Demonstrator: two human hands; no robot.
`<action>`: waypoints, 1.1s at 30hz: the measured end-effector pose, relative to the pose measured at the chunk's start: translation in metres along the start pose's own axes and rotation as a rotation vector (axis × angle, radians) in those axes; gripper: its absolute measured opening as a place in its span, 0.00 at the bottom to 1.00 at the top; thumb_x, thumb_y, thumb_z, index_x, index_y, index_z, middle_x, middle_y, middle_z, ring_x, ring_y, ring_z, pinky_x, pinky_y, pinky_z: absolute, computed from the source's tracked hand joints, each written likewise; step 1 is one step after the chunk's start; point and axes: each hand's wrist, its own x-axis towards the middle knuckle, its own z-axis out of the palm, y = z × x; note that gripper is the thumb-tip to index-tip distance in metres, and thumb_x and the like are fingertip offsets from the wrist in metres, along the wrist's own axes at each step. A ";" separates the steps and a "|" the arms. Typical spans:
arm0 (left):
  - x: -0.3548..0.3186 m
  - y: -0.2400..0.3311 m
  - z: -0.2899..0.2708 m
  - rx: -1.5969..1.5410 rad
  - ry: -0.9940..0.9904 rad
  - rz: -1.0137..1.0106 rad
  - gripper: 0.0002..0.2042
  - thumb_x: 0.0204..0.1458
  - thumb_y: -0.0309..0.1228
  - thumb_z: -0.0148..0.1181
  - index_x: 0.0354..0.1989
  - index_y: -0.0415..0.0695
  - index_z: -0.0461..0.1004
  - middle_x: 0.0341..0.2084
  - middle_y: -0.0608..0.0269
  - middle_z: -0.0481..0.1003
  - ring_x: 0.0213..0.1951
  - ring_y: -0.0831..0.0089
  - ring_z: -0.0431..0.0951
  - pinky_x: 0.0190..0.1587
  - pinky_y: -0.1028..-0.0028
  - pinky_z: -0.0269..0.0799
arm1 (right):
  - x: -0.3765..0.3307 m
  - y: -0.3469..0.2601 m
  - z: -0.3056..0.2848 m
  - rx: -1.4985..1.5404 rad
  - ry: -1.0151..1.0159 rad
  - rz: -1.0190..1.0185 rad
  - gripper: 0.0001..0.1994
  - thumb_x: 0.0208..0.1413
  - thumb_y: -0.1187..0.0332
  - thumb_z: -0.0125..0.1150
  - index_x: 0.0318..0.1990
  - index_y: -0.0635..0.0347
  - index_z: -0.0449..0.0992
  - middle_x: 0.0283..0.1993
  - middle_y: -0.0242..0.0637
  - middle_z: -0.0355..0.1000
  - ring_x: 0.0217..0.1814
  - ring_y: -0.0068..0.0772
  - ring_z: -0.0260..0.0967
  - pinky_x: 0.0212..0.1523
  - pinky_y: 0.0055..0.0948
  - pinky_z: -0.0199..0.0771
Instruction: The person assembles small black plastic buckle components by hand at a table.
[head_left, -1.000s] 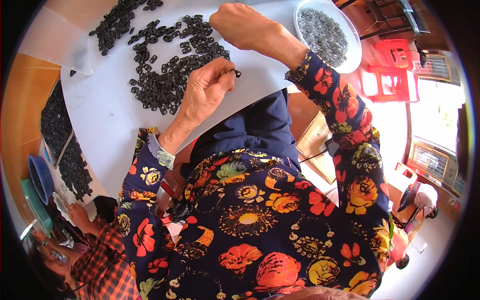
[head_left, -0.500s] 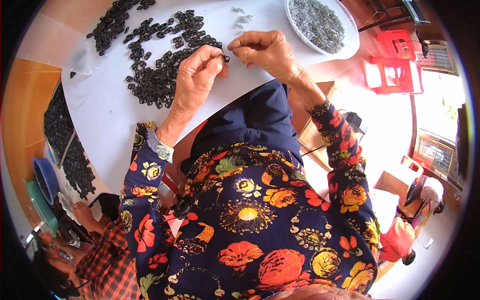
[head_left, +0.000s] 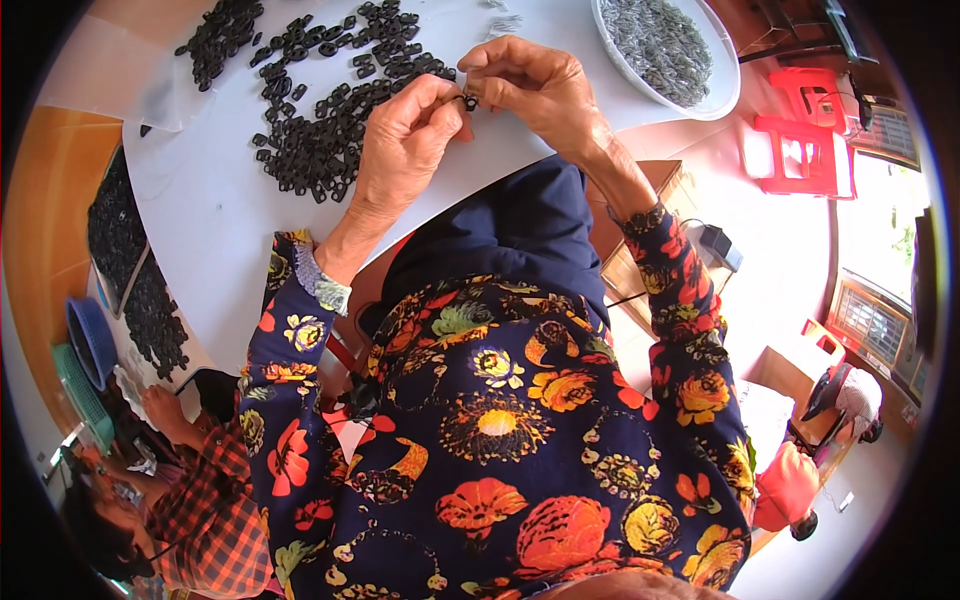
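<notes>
My left hand is closed, pinching a small black plastic piece between thumb and fingertips. Against that piece my right hand is also closed, thumb and forefinger pressed together; whatever lies between them is too small to make out. Both hands are just above the near edge of the white table. Loose black plastic pieces of the same sort are heaped to the left of my left hand. Several thin metal parts lie beyond my right hand.
A white tub full of small metal parts stands at the right. At the far left a clear plastic sheet lies near more black pieces. A co-worker in a checked shirt sits at lower left. Red stools stand at right.
My right hand has moved in to meet my left at the black piece, closing the gap between them. The tub and stools now appear slightly farther right in the view.
</notes>
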 end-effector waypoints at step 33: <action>-0.005 -0.005 -0.001 -0.077 0.013 -0.020 0.05 0.55 0.23 0.51 0.37 0.39 0.71 0.25 0.70 0.75 0.27 0.88 0.68 0.32 0.84 0.66 | 0.004 -0.011 0.004 -0.310 -0.028 0.010 0.08 0.56 0.67 0.60 0.34 0.63 0.76 0.25 0.24 0.69 0.27 0.11 0.60 0.28 0.17 0.64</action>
